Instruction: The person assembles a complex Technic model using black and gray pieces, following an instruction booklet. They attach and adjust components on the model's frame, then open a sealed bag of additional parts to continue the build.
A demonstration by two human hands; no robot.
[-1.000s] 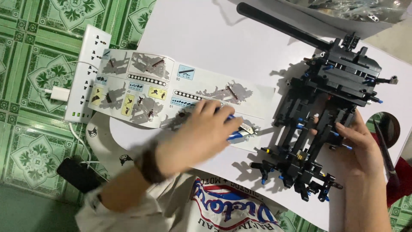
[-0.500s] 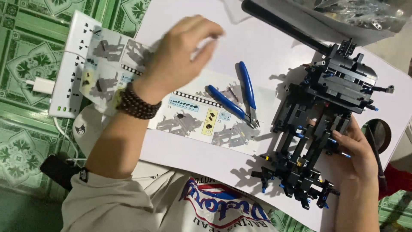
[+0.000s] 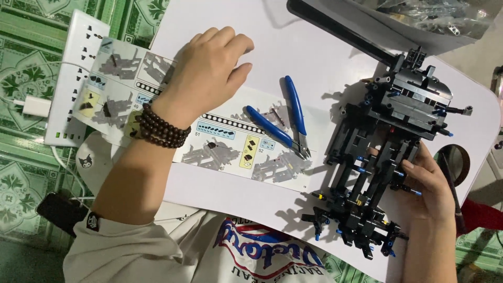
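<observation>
Moving off the blue-handled cutters (image 3: 287, 121), now lying free at centre frame, the left hand (image 3: 207, 71) rests open on the instruction booklet (image 3: 220, 144). At lower right, the right hand (image 3: 427, 183) grips the dark brick-built model (image 3: 390, 136), which looks largely assembled, though further steps remain; parts bags (image 3: 435, 15) wait upper right.

Blue-handled pliers (image 3: 285, 121); white power strip (image 3: 73, 78); green tiles (image 3: 23, 47).

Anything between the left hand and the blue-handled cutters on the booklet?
Nothing visible. The left hand rests on the instruction booklet, and the blue-handled cutters lie to its right on the same open page, with only flat paper between them. The right hand holds the black brick model, off to the side.
</observation>
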